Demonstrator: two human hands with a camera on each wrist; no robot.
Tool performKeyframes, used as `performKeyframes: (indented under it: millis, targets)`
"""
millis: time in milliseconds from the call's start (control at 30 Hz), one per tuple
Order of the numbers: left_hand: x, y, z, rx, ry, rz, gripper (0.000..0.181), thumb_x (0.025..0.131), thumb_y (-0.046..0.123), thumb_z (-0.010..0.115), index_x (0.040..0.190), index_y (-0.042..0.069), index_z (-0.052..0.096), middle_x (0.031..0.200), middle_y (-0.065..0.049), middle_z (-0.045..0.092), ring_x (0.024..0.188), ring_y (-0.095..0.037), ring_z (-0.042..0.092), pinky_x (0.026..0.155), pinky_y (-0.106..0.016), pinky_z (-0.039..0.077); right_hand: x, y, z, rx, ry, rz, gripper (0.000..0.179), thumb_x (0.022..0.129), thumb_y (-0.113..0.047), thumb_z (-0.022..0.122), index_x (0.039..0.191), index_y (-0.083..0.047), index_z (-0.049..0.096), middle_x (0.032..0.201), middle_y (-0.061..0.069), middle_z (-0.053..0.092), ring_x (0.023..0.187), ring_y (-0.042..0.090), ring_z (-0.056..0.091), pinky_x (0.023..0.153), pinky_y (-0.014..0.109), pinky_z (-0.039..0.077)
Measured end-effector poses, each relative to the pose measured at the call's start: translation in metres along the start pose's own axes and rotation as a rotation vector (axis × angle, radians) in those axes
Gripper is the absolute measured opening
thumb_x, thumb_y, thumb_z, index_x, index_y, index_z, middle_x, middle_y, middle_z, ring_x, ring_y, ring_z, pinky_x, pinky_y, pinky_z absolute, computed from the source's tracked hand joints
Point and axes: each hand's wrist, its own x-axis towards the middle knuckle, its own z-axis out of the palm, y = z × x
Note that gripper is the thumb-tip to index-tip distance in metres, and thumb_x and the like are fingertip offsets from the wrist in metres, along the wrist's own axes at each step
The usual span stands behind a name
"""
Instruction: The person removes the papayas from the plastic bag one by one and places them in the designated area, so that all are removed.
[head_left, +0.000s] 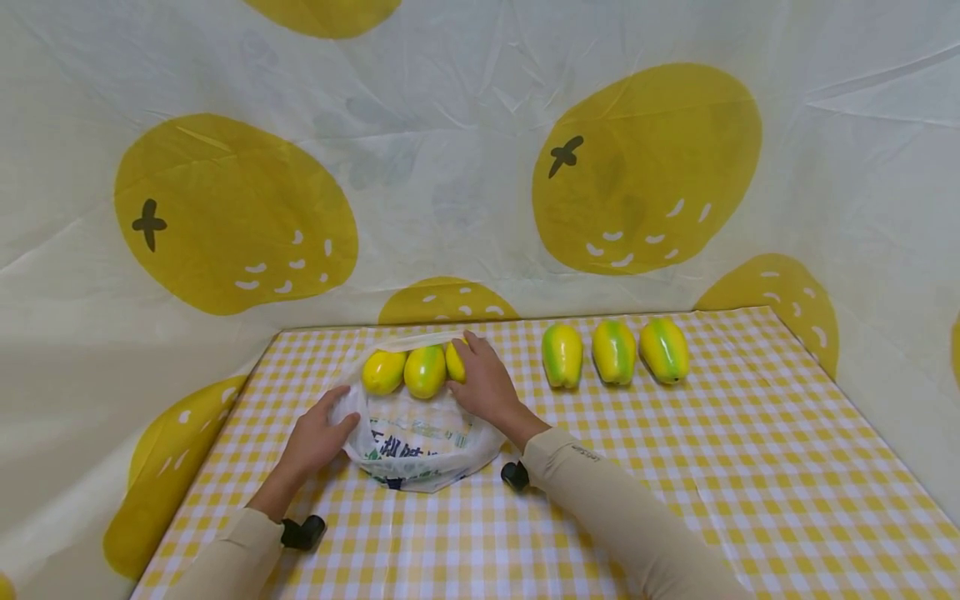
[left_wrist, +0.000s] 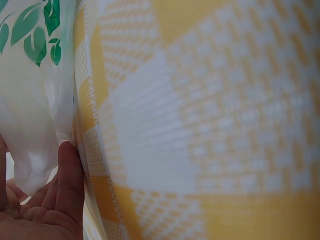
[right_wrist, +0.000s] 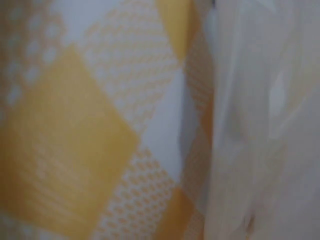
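A white plastic bag [head_left: 420, 454] with dark lettering and green leaf prints lies with its mouth spread on the checked table. Two yellow-green papayas [head_left: 384, 372] [head_left: 425, 372] sit side by side at its far end. Beside them, my right hand [head_left: 483, 383] grips a third papaya [head_left: 454, 363], its thumb on the near side and fingers over the far side, covering much of the fruit. My left hand [head_left: 318, 433] touches the bag's left side, thumb and forefinger apart. In the left wrist view, a crumpled corner of the bag [left_wrist: 32, 170] rests against the left fingers [left_wrist: 70, 185].
Three more papayas [head_left: 562, 356] [head_left: 614, 352] [head_left: 664, 350] stand in a row to the right of the bag. The yellow-and-white checked tablecloth [head_left: 750, 467] reaches back to a fruit-printed curtain [head_left: 450, 192]. The right wrist view shows mostly tablecloth and bag plastic.
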Motion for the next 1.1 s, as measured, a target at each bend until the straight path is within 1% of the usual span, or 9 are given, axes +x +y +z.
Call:
performKeyframes:
  millis: [167,333,500,633,733,867,1100]
  targets:
    - [-0.001,0.001,0.0,0.001,0.0,0.003,0.066,0.105,0.034,0.054,0.163,0.012,0.031,0.167,-0.025,0.034,0.15,-0.048,0.039,0.122,-0.067,0.032,-0.001,0.002,-0.001,-0.023,0.027,-0.021,0.067,0.093,-0.022,0.076,0.153,-0.005,0.05,0.164,0.019,0.042,0.149,0.044,0.044,0.123,0.054,0.039]
    - [0.0,0.002,0.0,0.007,0.005,0.01,0.066,0.105,0.034,0.054,0.163,0.011,0.031,0.167,-0.025,0.034,0.151,-0.048,0.037,0.122,-0.067,0.032,-0.003,0.003,-0.003,0.006,0.036,-0.017,0.066,0.093,-0.021,0.075,0.152,-0.005,0.051,0.164,0.017,0.044,0.149,0.043,0.045,0.122,0.055,0.041]
    - [-0.001,0.002,0.0,0.017,0.009,0.011,0.066,0.105,0.034,0.054,0.163,0.01,0.031,0.167,-0.025,0.034,0.151,-0.048,0.038,0.123,-0.066,0.032,-0.008,0.0,-0.008,0.035,0.037,-0.013,0.066,0.093,-0.022,0.076,0.152,-0.005,0.051,0.164,0.014,0.044,0.15,0.038,0.045,0.121,0.054,0.041]
    - [-0.001,0.002,0.0,0.017,0.013,0.005,0.066,0.105,0.033,0.054,0.162,0.009,0.031,0.167,-0.026,0.034,0.15,-0.048,0.038,0.123,-0.066,0.032,-0.014,-0.004,-0.016,0.086,0.043,-0.015,0.065,0.093,-0.021,0.075,0.151,-0.005,0.052,0.164,0.013,0.045,0.15,0.035,0.046,0.121,0.054,0.042]
    - [-0.001,0.002,0.001,0.019,0.013,0.002,0.066,0.105,0.034,0.054,0.162,0.009,0.032,0.167,-0.026,0.035,0.15,-0.048,0.038,0.123,-0.066,0.032,-0.02,-0.005,-0.021,0.128,0.063,-0.021,0.064,0.092,-0.021,0.075,0.15,-0.005,0.054,0.163,0.013,0.047,0.147,0.036,0.05,0.118,0.053,0.045]
    - [-0.001,0.002,0.001,0.023,0.01,0.001,0.066,0.105,0.035,0.054,0.163,0.01,0.031,0.167,-0.026,0.033,0.151,-0.048,0.036,0.123,-0.066,0.031,-0.028,-0.005,-0.027,0.21,0.079,-0.004,0.064,0.092,-0.02,0.076,0.15,-0.007,0.055,0.163,0.011,0.048,0.145,0.036,0.052,0.116,0.053,0.047]
    - [-0.001,0.003,-0.001,0.033,0.004,0.006,0.068,0.105,0.036,0.054,0.163,0.009,0.03,0.167,-0.027,0.032,0.152,-0.049,0.034,0.123,-0.067,0.031,-0.044,-0.007,-0.036,0.341,0.089,0.027,0.065,0.091,-0.018,0.078,0.152,-0.01,0.054,0.164,0.008,0.046,0.15,0.032,0.048,0.119,0.05,0.045]
